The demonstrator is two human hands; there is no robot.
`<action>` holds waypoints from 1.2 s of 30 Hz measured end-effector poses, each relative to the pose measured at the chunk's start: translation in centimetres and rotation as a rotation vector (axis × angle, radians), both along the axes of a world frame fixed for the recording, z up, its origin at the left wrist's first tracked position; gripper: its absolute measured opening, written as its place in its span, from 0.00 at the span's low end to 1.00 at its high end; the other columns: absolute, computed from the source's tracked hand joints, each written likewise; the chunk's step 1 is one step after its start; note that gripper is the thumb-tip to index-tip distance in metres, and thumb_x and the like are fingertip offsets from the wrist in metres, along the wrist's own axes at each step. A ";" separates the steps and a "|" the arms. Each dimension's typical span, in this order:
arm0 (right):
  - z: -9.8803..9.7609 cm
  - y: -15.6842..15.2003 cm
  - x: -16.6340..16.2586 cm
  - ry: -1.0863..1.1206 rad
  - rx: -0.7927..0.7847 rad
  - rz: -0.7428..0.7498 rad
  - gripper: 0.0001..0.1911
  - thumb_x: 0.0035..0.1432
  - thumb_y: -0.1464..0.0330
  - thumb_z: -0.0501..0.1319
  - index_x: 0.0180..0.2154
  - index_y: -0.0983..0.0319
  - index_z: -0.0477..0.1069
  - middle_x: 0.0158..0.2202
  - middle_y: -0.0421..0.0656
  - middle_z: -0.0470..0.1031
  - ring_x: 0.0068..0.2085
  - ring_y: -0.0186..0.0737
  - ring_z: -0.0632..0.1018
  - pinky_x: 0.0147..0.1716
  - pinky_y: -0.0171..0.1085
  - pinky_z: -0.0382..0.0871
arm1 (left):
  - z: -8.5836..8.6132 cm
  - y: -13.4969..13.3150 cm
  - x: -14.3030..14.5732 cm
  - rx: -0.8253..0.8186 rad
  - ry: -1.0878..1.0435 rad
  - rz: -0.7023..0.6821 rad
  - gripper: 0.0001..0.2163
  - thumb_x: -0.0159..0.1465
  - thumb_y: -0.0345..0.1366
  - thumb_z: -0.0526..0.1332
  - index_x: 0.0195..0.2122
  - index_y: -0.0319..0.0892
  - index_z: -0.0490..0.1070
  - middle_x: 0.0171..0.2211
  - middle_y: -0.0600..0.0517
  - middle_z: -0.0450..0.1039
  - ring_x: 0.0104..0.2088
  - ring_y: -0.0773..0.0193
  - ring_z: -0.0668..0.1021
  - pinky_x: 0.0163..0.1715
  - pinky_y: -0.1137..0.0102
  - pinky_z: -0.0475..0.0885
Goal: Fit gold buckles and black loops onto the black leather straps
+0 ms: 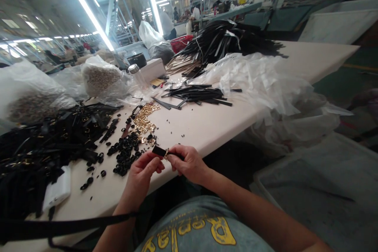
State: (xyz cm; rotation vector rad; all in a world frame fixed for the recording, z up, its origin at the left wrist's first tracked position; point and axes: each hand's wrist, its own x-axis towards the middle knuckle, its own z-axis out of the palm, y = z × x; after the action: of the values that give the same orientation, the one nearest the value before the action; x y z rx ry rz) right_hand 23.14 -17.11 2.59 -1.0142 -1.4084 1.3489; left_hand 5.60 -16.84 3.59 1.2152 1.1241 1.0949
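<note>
Near the table's front edge, both hands meet around a short black strap with a small gold buckle on it. My left hand pinches the strap's end beside the buckle. From the other side my right hand closes its fingers on the strap, partly hiding it. Just beyond the hands lie a heap of gold buckles and a pile of small black loops. Loose black strips rest farther back on the pale table.
Black straps with gold buckles are heaped at left, near a white power bank-like box. Filled plastic bags, a clear bottle and a black strip bundle stand behind. Crumpled plastic sheeting drapes over the right edge, above a bin.
</note>
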 end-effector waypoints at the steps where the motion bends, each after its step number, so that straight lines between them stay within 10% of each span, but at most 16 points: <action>1: 0.0 -0.1 0.0 0.062 -0.050 0.021 0.12 0.60 0.61 0.59 0.34 0.63 0.72 0.20 0.34 0.67 0.17 0.26 0.65 0.17 0.27 0.60 | 0.1 0.0 0.1 0.003 0.011 0.010 0.10 0.57 0.41 0.67 0.32 0.40 0.76 0.22 0.53 0.73 0.23 0.68 0.71 0.26 0.73 0.68; 19: -0.6 -0.5 1.3 -0.080 0.110 0.074 0.11 0.61 0.62 0.59 0.30 0.62 0.71 0.20 0.34 0.67 0.19 0.27 0.65 0.19 0.27 0.57 | 0.4 -0.4 0.5 -0.053 0.132 -0.111 0.08 0.56 0.39 0.68 0.32 0.41 0.76 0.20 0.56 0.69 0.22 0.71 0.68 0.23 0.76 0.63; 24: -0.5 -0.5 1.5 -0.319 0.392 0.000 0.10 0.60 0.66 0.59 0.28 0.63 0.72 0.23 0.36 0.68 0.25 0.29 0.66 0.26 0.29 0.57 | -0.4 -0.5 0.1 -0.015 0.107 -0.044 0.07 0.57 0.38 0.68 0.34 0.42 0.77 0.23 0.56 0.72 0.23 0.71 0.69 0.25 0.76 0.66; 36: -1.2 -0.4 0.6 -0.271 0.372 0.079 0.08 0.58 0.73 0.57 0.34 0.64 0.75 0.27 0.39 0.74 0.28 0.31 0.70 0.30 0.29 0.62 | -1.0 -0.4 0.1 -0.144 -0.107 0.066 0.10 0.48 0.36 0.73 0.29 0.38 0.76 0.23 0.54 0.73 0.22 0.71 0.72 0.24 0.76 0.67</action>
State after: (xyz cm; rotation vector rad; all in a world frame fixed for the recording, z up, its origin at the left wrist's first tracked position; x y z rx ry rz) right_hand 23.72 -17.55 1.36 -0.9203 -1.8379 0.9751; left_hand 5.69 -17.22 2.62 1.0014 1.1472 1.0963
